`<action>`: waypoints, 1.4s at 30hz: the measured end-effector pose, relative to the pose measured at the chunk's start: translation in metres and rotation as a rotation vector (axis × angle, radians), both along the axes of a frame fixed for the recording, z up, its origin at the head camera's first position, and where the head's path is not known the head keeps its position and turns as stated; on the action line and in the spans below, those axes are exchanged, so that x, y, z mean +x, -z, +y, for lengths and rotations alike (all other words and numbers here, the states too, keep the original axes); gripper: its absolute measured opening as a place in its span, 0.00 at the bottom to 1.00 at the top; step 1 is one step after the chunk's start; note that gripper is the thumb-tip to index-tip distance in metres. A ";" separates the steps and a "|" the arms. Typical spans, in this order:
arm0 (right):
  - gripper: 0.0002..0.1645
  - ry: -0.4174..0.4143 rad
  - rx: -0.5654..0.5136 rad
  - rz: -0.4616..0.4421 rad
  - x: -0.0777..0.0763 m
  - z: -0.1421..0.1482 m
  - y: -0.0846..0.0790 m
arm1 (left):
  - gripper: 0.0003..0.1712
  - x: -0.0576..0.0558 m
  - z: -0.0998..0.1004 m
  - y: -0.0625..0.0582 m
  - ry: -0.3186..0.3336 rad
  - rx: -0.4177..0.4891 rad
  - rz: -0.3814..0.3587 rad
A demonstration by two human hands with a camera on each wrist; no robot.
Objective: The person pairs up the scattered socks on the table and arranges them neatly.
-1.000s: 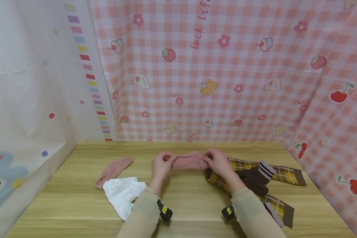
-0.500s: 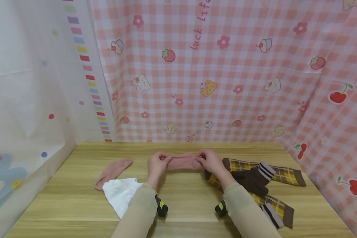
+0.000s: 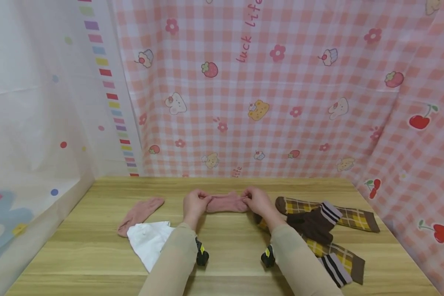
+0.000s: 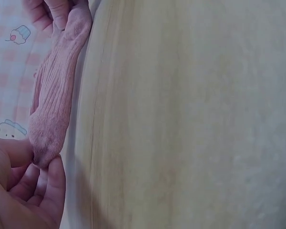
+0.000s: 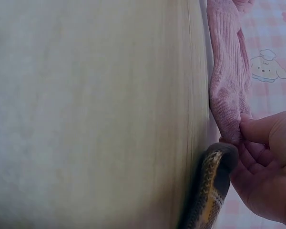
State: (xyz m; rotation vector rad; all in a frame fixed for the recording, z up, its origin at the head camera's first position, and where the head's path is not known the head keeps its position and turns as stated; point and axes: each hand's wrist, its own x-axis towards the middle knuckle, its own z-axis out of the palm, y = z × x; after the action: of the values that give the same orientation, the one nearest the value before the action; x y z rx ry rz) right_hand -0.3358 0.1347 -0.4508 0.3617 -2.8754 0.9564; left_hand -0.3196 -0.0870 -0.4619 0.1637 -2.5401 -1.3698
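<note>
Held up between both hands is a pink ribbed sock [image 3: 226, 204], stretched sideways above the table. My left hand [image 3: 195, 206] pinches one end of it between thumb and fingers, as the left wrist view shows on the sock [image 4: 57, 90]. The other end is pinched by my right hand [image 5: 271, 167]. A second pink sock [image 3: 140, 216] lies flat at the left, partly under a white cloth item [image 3: 149, 242], perhaps socks. My left forearm covers part of the white item.
On the right of the wooden table [image 3: 222, 283] lie yellow-brown plaid socks [image 3: 357, 217] and dark brown socks [image 3: 312, 224] with striped cuffs, overlapping. My right forearm hides part of them. A pink checked curtain [image 3: 259, 139] hangs behind the table.
Both hands have moved left with the pink sock, the right hand further than the left, so they are closer together. The socks on the table have not moved.
</note>
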 end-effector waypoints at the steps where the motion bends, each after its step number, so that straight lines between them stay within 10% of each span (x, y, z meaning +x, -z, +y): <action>1: 0.01 0.003 -0.003 -0.006 0.000 0.000 0.001 | 0.06 0.000 0.000 0.000 -0.001 -0.005 -0.005; 42: 0.05 -0.041 0.055 -0.044 -0.013 -0.004 0.009 | 0.03 -0.007 -0.003 -0.002 0.023 -0.167 -0.073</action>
State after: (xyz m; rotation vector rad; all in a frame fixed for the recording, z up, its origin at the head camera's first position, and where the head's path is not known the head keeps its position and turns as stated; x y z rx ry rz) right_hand -0.3489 0.1308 -0.4600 0.4106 -2.9498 0.9040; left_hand -0.3271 -0.0897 -0.4603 0.1560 -2.7107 -1.1723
